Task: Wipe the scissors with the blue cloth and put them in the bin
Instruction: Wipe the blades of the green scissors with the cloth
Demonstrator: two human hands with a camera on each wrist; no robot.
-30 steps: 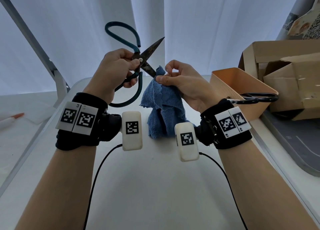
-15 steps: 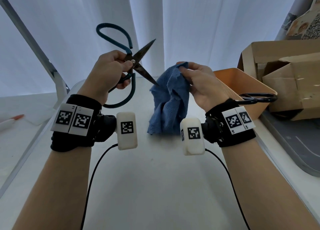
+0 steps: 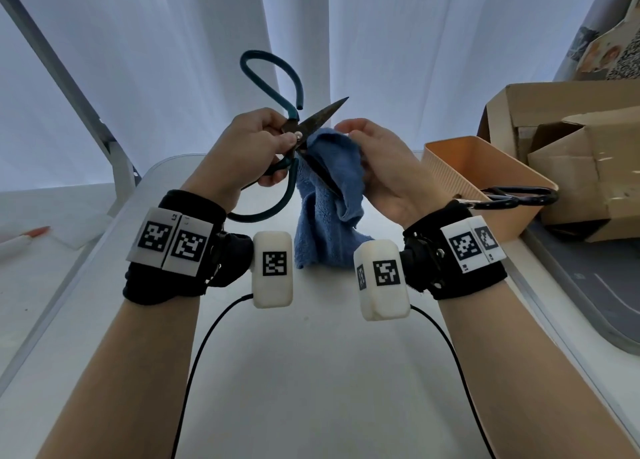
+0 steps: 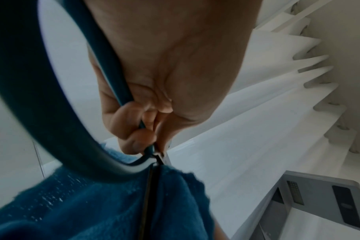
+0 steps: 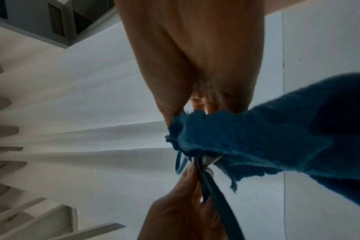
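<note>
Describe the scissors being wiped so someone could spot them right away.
Look above the white table, between the two raised hands. The teal-handled scissors sit in the left hand, blades open against the blue cloth. A second pair, black-handled, rests on the orange bin.

We're looking at white pleated curtains [image 3: 173,60] glowing with soft daylight behind a pale bench [image 3: 311,372], cardboard boxes [image 3: 571,153] stacked off to our right, a grey metal strut [image 3: 69,88] slanting left.

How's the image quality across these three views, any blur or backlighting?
Head view: sharp, evenly lit, edges bowed by the wide lens. Left wrist view: teal scissors handle loop blurred, very close. Right wrist view: blue terry cloth soft and dark against the bright curtain.
</note>
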